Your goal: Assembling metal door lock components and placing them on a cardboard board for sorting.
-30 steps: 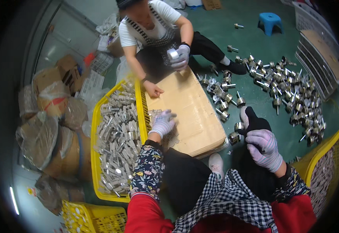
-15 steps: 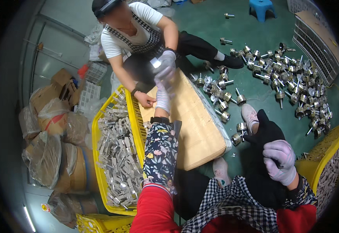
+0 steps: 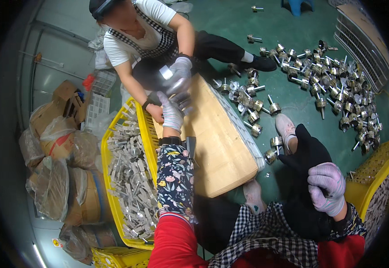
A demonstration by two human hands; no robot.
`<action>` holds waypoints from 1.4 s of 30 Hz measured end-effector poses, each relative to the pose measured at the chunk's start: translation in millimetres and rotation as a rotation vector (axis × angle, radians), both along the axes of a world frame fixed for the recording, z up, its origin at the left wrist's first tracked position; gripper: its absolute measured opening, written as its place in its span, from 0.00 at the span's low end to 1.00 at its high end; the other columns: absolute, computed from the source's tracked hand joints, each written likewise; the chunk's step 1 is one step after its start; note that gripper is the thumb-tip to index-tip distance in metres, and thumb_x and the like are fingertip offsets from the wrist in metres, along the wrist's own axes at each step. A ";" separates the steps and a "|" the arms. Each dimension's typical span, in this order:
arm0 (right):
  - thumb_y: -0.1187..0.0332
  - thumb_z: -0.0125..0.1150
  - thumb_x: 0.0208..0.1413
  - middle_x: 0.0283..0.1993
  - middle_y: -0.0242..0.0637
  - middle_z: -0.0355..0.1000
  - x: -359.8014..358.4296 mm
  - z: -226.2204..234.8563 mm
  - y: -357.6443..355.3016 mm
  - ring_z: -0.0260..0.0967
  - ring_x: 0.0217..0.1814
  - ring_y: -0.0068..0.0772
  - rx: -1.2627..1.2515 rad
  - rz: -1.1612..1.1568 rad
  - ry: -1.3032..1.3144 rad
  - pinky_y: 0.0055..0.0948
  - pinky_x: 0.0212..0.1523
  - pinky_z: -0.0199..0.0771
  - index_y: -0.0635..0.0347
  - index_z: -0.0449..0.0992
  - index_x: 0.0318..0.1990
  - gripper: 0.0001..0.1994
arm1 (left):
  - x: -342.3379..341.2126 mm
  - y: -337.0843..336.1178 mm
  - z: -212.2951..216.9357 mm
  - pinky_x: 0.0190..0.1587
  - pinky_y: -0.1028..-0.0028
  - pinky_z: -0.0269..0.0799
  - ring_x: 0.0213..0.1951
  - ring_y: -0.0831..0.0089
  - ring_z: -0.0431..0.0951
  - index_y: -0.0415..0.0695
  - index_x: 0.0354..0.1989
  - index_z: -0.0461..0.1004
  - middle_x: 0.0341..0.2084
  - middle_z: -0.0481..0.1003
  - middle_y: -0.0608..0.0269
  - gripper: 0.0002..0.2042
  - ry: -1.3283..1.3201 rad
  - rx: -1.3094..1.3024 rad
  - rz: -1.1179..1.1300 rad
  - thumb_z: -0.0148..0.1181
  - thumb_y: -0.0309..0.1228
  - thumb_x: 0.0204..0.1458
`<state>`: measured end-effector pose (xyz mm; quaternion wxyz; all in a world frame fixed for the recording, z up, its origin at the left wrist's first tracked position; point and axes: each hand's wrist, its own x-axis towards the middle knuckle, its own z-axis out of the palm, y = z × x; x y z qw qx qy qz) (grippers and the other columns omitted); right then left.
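My left hand [image 3: 172, 114], in a pale striped glove, reaches out over the near-left side of the cardboard-topped surface [image 3: 225, 152]. Its thumb and fingers are spread, somewhat blurred, and I see nothing held in them. Just beyond it, a co-worker's gloved hand [image 3: 180, 73] has a shiny flat metal piece [image 3: 165, 72] at its fingers. The co-worker's bare hand [image 3: 155, 112] is beside my left wrist. My right hand [image 3: 327, 187], gloved too, rests by my knee with its fingers curled in; no object shows in it.
A yellow crate [image 3: 152, 147] full of metal pieces stands left of the cardboard. Many metal cup-shaped parts with stems [image 3: 337, 94] lie on the green floor. Another yellow crate [image 3: 373, 178] is at right, a blue stool [image 3: 298, 6] far off, bagged cartons [image 3: 54, 183] at left.
My left hand has drawn back slightly left and its fingers have spread, now apart from the co-worker's gloved hand. My right hand stays curled by my knee. The view has shifted a little.
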<state>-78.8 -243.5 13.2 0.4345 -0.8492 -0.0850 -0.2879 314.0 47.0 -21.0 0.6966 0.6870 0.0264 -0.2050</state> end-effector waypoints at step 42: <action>0.73 0.57 0.43 0.37 0.43 0.71 -16.1 -2.9 1.8 0.69 0.40 0.40 -0.130 -0.081 -0.024 0.31 0.42 0.69 0.64 0.73 0.35 0.09 | -260.2 -20.9 -61.6 0.14 0.81 0.56 0.11 0.80 0.61 0.39 0.26 0.69 0.12 0.66 0.65 0.13 0.067 -0.226 0.275 0.54 0.39 0.51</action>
